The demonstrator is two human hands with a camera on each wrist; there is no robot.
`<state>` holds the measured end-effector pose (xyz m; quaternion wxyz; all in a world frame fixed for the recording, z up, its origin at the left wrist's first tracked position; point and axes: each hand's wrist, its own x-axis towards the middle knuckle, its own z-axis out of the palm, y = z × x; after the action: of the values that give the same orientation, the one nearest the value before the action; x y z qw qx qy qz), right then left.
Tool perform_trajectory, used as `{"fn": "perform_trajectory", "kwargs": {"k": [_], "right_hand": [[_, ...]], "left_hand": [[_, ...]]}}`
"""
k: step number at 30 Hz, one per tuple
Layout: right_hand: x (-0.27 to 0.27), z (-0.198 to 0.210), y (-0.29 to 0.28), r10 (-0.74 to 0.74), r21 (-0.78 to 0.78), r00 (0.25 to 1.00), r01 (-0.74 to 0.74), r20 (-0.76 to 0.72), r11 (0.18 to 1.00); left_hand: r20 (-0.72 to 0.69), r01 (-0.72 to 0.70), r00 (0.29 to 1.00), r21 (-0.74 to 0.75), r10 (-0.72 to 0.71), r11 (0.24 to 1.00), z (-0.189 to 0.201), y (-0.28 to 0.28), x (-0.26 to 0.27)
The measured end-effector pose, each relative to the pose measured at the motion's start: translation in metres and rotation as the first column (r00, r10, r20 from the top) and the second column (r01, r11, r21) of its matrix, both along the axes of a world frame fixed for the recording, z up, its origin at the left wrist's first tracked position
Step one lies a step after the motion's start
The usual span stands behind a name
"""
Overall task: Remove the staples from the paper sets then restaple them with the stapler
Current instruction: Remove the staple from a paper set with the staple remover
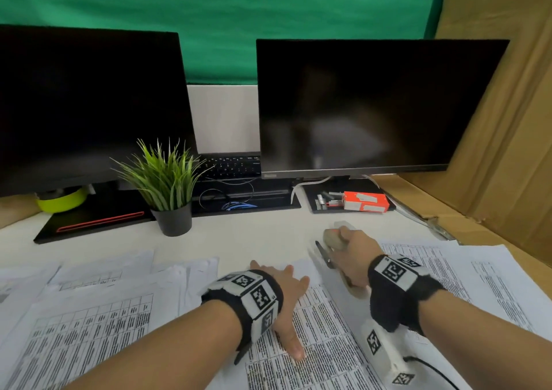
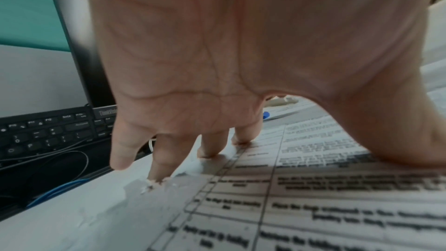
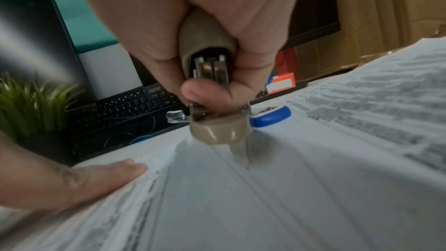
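Observation:
My left hand (image 1: pixel 286 291) lies flat on a printed paper set (image 1: pixel 322 348) in the middle of the desk, its straight fingers (image 2: pixel 212 146) pressing near the top edge. The same hand (image 3: pixel 72 184) shows at the left of the right wrist view. My right hand (image 1: pixel 355 252) grips a beige stapler (image 1: pixel 333 240) at the sheet's top right corner. From the right wrist, the stapler (image 3: pixel 207 45) points down, its base (image 3: pixel 219 131) just above the paper (image 3: pixel 289 198). Whether paper lies between its jaws is hidden.
More printed sheets (image 1: pixel 89 315) cover the desk left and right. A small blue object (image 3: pixel 270 117) lies beyond the stapler. A red staple box (image 1: pixel 366 201), a potted plant (image 1: pixel 170 186), a keyboard (image 1: pixel 233 165) and two dark monitors (image 1: pixel 373 105) stand behind. Cardboard (image 1: pixel 493 120) walls the right.

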<state>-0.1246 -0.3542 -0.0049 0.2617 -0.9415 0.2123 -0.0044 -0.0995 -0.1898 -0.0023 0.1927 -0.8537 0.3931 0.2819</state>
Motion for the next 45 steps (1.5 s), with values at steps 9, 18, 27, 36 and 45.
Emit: {"fn": "perform_trajectory", "kwargs": {"k": [9, 18, 27, 36, 45], "right_hand": [[-0.032, 0.011, 0.029, -0.061, 0.458, 0.991, -0.001, 0.121, 0.889], [-0.036, 0.026, 0.176, 0.332, 0.588, 0.907, -0.421, 0.258, 0.691], [-0.056, 0.038, 0.319, 0.580, 0.476, 0.723, -0.688, 0.377, 0.548], [-0.081, 0.032, 0.419, 0.813, 0.174, 0.527, -0.850, 0.247, 0.498], [-0.093, 0.019, 0.448, 0.892, 0.214, 0.411, -0.903, 0.189, 0.372]], "left_hand": [[-0.090, -0.330, 0.938, -0.533, 0.335, 0.779, 0.009, 0.063, 0.005], [-0.695, -0.728, 0.529, -0.666, 0.487, -0.161, 0.030, 0.163, -0.033], [-0.689, -0.581, 0.386, -0.698, 0.613, -0.419, 0.039, 0.297, -0.082], [-0.638, -0.432, 0.178, -0.735, 0.750, -0.522, 0.015, 0.389, -0.113], [-0.188, -0.786, -0.002, -0.607, 0.982, -0.118, -0.004, 0.527, -0.191]]}}
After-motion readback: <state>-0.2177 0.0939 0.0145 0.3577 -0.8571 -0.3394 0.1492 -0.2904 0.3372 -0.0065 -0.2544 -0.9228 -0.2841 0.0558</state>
